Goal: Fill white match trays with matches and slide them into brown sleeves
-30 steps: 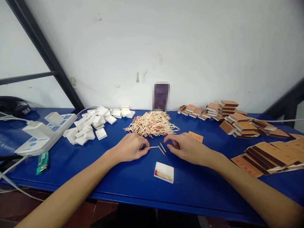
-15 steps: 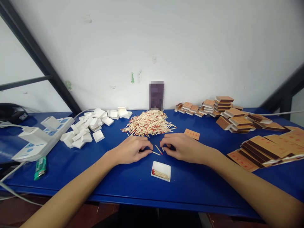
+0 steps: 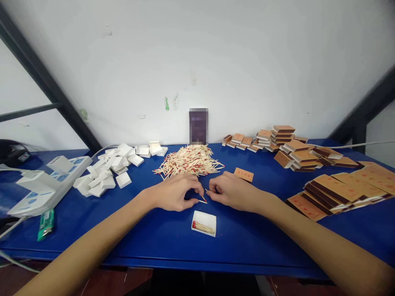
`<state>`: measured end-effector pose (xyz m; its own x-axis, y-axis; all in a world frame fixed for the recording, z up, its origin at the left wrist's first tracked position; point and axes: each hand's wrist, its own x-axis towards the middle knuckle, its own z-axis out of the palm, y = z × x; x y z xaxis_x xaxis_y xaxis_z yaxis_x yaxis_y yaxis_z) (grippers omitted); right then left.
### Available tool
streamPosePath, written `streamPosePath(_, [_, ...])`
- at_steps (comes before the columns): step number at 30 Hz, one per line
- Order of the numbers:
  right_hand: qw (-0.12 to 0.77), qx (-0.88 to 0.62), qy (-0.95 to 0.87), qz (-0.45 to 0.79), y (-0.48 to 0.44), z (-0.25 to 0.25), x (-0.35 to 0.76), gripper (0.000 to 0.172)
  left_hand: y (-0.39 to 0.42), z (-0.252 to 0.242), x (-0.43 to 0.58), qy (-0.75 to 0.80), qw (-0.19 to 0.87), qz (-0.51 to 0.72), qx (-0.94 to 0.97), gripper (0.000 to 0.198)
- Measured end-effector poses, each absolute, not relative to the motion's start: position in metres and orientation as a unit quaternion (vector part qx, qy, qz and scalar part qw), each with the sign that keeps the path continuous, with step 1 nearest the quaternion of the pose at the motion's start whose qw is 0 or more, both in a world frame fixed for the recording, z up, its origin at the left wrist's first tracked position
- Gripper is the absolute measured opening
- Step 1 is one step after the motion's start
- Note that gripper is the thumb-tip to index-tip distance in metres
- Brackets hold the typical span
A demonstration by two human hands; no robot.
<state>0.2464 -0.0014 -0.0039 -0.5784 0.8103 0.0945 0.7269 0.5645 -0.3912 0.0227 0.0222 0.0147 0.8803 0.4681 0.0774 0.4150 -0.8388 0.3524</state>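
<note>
Beyond the white box (image 3: pixel 206 217), the left hand (image 3: pixel 175 191) parts its fingers beside matches (image 3: pixel 203 201); the right hand's (image 3: pixel 232 191) grip is unclear.

Free room between tray (image 3: pixel 207 217) and right forearm (image 3: pixel 296 220), match heap (image 3: pixel 189 160) a barrier beyond

Soft light covered the matte white wall (image 3: pixel 138 74); below the flat blue table (image 3: pixel 154 242) it was dim. Wide-angle distortion stretched the edges; pixelation obscured a dark-purple rectangle (image 3: pixel 198 126).

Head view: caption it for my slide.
Left hand and right hand near loose matches, beyond a white tray holding more matches.
</note>
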Motion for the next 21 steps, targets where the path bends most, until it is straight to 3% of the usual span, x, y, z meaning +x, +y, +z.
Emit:
streamPosePath(5, [0.156, -0.396, -0.884, 0.194, 0.001, -0.003, 0.25, 0.015, 0.017, 0.01, 0.017, 0.235, 0.18, 0.108, 0.949, 0.015])
streamPosePath(11, [0.145, -0.32, -0.92, 0.171, -0.001, -0.003, 0.251, 0.034, 0.013, 0.012, 0.006, 0.242, 0.161, 0.098, 0.952, 0.016])
streamPosePath(16, [0.161, -0.335, -0.909, 0.189, 0.0, -0.005, 0.25, 0.014, 0.019, 0.011, 0.0, 0.268, 0.109, 0.105, 0.952, 0.014])
streamPosePath(21, [0.195, -0.351, -0.9, 0.172, 0.0, -0.015, 0.243, 0.012, 0.019, -0.002, 0.007, 0.28, 0.102, 0.153, 0.942, 0.012])
